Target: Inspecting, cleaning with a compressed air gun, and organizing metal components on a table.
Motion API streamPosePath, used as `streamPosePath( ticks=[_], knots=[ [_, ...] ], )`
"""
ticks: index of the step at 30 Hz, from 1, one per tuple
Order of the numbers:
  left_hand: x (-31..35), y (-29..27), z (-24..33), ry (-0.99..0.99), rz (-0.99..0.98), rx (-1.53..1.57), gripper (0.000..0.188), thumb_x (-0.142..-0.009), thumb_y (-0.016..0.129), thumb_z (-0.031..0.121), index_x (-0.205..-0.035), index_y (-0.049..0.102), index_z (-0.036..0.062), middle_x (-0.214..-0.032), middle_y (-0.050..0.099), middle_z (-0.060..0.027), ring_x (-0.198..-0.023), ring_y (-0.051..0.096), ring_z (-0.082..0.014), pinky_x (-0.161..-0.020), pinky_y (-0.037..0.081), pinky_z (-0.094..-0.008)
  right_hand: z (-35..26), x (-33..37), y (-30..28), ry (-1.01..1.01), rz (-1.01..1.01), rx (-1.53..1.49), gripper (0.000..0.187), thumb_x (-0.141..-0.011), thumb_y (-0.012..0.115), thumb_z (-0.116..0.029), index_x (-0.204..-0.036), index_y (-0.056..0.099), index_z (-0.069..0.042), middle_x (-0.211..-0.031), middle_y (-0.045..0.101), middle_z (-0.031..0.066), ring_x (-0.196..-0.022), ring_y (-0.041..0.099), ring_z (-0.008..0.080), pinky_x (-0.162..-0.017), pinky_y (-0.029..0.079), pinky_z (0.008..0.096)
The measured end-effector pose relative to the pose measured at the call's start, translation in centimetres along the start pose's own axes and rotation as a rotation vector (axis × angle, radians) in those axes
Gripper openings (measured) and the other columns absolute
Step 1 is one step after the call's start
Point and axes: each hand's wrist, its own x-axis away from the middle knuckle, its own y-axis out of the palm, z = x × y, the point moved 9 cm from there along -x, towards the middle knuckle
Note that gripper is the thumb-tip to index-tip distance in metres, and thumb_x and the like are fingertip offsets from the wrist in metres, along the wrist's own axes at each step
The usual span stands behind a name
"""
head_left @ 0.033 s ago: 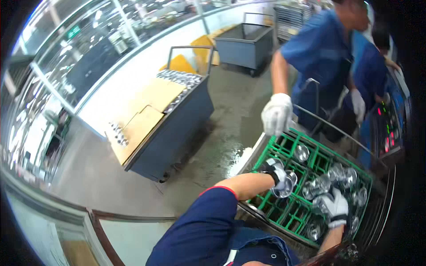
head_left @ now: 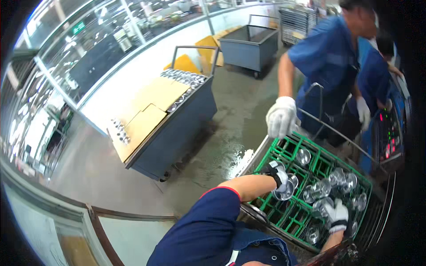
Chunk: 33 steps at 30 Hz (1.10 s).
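A green divided crate [head_left: 290,144] in front of me holds several clear drinking glasses [head_left: 337,176], some upright in its cells and some tilted together at the right. Over the left part of the crate, my left hand [head_left: 278,174], in a white glove with a dark cuff, is closed on a clear glass [head_left: 285,191]; a second glass rim shows beside it. My right hand [head_left: 338,214], gloved in white, has its fingers closed around another glass [head_left: 321,206] in the near right cells. Its fingertips are partly hidden.
A co-worker's gloved hand [head_left: 282,119] hangs at the crate's far left corner; another person [head_left: 375,71] stands behind. A grey cart [head_left: 177,142] bearing glasses and cardboard stands left, another cart [head_left: 248,51] farther back. A metal rail [head_left: 337,133] crosses beyond the crate. The floor [head_left: 239,153] looks wet.
The view has shifted slightly, so the carts and people sit a little farther right. My right hand has moved slightly within the crate; my left stays at its glass.
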Motion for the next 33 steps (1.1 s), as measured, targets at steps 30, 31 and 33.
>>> streamPosePath(
  ticks=[30, 31, 33],
  knots=[
    [47.2, -16.3, -6.5, 0.062, 1.42, 0.388, 0.028, -0.075, 0.063, 0.004, -0.101, 0.071, 0.0029, -0.117, 0.065, -0.0159, -0.11, 0.063, -0.031, -0.098, 0.051, -0.0389, -24.9, -7.8, -9.9, -0.716, 0.0, 0.229, 0.028, -0.086, 0.066, -0.028, -0.106, 0.073, -0.009, -0.104, 0.068, 0.0147, -0.099, 0.062, 0.0366, -0.087, 0.048, 0.0453],
    [49.0, -14.8, -9.5, -0.061, 1.423, 0.35, 0.027, -0.075, 0.064, 0.004, -0.101, 0.071, 0.003, -0.117, 0.065, -0.0158, -0.111, 0.063, -0.0305, -0.098, 0.051, -0.0385, -30.2, -8.4, -12.2, -0.853, -0.013, 0.32, 0.028, -0.087, 0.067, -0.026, -0.108, 0.073, -0.009, -0.106, 0.067, 0.014, -0.1, 0.062, 0.0364, -0.088, 0.048, 0.0451],
    [51.2, -12.4, -15.5, -0.226, 1.375, 0.33, 0.026, -0.074, 0.067, 0.007, -0.099, 0.072, 0.0034, -0.117, 0.065, -0.0154, -0.113, 0.062, -0.0298, -0.1, 0.051, -0.0385, -38.5, -10.3, -16.0, -1.348, -0.187, 0.641, 0.028, -0.088, 0.068, -0.023, -0.112, 0.072, -0.011, -0.109, 0.066, 0.0125, -0.102, 0.06, 0.036, -0.09, 0.046, 0.0449]
  ],
)
